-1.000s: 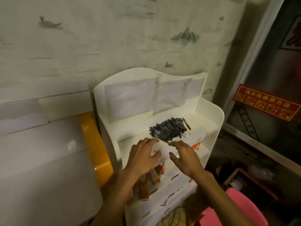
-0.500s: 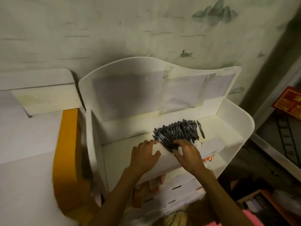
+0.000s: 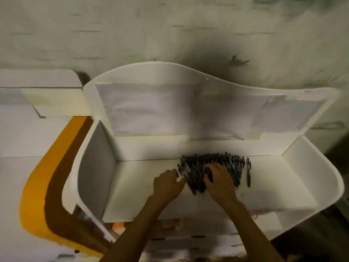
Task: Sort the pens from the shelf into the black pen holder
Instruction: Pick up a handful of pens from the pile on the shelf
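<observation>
Right hand (image 3: 219,178) is curling onto the pen pile (image 3: 213,167), grip unclear; pens are running 12-to-6; left hand (image 3: 167,183) is waiting loose-fingered at the pile's 9 o'clock edge.

Your bare arms, lower middle of the frame

Your left hand (image 3: 167,184) and right hand (image 3: 220,179) wear no gloves, rings or watch; both forearms are uncovered, no sleeves showing.
</observation>
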`<state>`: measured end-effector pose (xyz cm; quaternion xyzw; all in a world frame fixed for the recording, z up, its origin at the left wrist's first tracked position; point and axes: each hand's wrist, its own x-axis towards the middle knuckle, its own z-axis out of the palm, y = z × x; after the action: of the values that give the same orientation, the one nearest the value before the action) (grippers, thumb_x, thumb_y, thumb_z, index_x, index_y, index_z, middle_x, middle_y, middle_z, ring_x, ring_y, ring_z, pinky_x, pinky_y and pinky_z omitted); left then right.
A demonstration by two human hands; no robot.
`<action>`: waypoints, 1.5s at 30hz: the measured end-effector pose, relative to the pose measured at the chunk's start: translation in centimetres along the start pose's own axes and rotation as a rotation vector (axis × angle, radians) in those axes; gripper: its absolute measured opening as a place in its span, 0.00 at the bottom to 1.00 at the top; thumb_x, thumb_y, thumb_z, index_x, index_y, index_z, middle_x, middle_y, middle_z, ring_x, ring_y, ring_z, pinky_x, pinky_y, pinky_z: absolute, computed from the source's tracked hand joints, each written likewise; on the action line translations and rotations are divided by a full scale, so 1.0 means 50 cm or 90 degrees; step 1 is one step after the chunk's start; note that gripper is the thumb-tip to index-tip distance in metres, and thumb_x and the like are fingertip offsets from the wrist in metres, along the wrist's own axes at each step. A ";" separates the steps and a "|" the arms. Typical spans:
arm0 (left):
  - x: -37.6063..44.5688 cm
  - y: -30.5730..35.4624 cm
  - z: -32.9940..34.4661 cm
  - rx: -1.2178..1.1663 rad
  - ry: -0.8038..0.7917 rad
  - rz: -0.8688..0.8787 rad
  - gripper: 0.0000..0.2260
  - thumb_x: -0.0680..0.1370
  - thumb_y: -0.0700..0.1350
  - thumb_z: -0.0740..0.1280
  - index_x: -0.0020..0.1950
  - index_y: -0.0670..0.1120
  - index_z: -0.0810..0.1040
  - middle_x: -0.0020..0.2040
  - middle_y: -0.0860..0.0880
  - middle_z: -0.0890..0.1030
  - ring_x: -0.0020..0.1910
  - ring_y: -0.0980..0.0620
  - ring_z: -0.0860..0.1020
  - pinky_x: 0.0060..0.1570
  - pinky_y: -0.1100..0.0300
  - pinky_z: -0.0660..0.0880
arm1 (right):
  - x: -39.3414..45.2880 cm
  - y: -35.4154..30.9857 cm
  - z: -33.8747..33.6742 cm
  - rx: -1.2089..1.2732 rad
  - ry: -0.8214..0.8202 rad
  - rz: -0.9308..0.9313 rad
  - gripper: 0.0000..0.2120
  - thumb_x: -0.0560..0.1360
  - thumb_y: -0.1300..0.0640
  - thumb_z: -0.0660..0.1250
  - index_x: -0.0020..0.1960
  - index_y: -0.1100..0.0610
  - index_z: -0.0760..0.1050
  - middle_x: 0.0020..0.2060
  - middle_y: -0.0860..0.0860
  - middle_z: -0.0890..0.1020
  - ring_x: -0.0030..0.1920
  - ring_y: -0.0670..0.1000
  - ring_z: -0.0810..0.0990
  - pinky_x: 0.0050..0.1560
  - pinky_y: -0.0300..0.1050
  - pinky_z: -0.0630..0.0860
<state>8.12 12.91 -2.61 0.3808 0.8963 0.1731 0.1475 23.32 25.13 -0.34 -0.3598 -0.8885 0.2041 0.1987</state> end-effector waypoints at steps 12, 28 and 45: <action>0.049 0.073 0.069 -0.019 0.033 -0.194 0.34 0.68 0.77 0.57 0.51 0.47 0.76 0.45 0.50 0.77 0.40 0.48 0.75 0.37 0.57 0.68 | 0.048 0.074 -0.005 -0.006 -0.039 -0.083 0.14 0.77 0.59 0.67 0.62 0.55 0.77 0.58 0.52 0.77 0.62 0.53 0.71 0.64 0.47 0.71; 0.067 0.069 0.079 -0.022 0.073 -0.199 0.17 0.78 0.62 0.61 0.44 0.48 0.71 0.37 0.52 0.74 0.32 0.55 0.69 0.34 0.59 0.65 | 0.069 0.133 -0.010 0.013 -0.037 -0.105 0.12 0.77 0.59 0.66 0.60 0.54 0.77 0.57 0.50 0.77 0.61 0.51 0.71 0.61 0.44 0.70; 0.074 0.082 0.064 -0.250 0.065 -0.221 0.09 0.83 0.45 0.59 0.57 0.40 0.67 0.52 0.41 0.78 0.42 0.46 0.76 0.41 0.55 0.74 | 0.067 0.137 -0.027 0.019 -0.038 -0.104 0.13 0.78 0.59 0.65 0.62 0.54 0.77 0.58 0.50 0.77 0.62 0.51 0.72 0.63 0.47 0.71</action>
<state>9.51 18.90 -4.21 0.1761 0.9037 0.3347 0.2008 25.60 32.33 -2.00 -0.2773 -0.9172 0.2109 0.1934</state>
